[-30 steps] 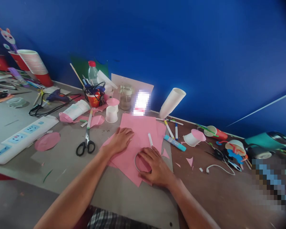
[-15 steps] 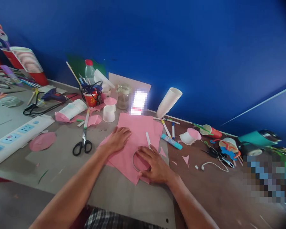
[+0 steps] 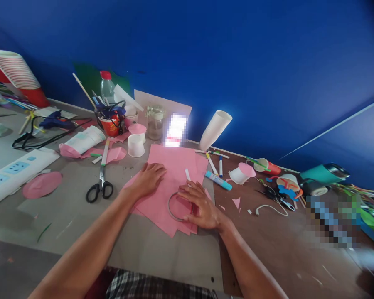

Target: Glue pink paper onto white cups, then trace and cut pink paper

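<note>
Left hand point(image 3: 149, 180) is lying open, empty, at nine o'clock on pink paper point(image 3: 171, 168); right hand point(image 3: 202, 207) is loosely gripping a ring point(image 3: 168, 207) at five o'clock.

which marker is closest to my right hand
The white marker, on the pink paper by your right hand; the yellow marker and blue marker lie farther right.

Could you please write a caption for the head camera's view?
Left hand resting on pink paper, right hand at a round ring, scissors lying to their left.
</note>
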`<state>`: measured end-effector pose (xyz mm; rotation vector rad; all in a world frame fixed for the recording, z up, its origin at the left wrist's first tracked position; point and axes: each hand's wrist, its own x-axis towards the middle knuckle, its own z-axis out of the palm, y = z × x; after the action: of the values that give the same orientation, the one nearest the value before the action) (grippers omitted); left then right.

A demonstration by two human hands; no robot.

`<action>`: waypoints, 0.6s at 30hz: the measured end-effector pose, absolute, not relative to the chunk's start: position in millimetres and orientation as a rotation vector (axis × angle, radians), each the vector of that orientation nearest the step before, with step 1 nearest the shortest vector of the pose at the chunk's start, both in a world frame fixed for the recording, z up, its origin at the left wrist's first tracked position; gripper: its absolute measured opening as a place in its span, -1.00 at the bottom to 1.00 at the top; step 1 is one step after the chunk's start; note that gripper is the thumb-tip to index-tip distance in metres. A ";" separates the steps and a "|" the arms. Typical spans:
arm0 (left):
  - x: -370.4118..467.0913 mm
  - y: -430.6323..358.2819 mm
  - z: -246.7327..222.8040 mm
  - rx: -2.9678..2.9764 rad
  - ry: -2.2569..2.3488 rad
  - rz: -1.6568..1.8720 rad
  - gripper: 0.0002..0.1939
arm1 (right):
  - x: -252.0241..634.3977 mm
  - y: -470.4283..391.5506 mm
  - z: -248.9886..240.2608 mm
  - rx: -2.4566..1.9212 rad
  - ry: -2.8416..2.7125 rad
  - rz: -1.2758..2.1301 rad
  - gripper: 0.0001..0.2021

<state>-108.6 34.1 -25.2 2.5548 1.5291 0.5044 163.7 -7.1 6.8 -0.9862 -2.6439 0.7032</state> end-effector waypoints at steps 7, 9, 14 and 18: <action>-107.7 34.5 -23.7 2.545 1.535 0.491 -0.67 | 153.1 -12.9 9.0 -1.043 -2.696 0.613 -0.33; -107.5 34.3 -23.1 2.546 1.530 0.489 -0.67 | 151.9 -13.5 10.2 -1.048 -2.704 0.605 -0.34; -107.1 33.5 -23.2 2.537 1.544 0.495 -0.66 | 151.9 -13.5 11.4 -1.068 -2.715 0.608 -0.31; -106.8 33.7 -23.6 2.541 1.554 0.481 -0.66 | 152.3 -13.5 11.5 -1.065 -2.716 0.625 -0.33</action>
<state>-106.8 33.7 -23.6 2.5414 1.5536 0.4812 152.3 -13.5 11.5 -1.0654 -2.7163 0.6248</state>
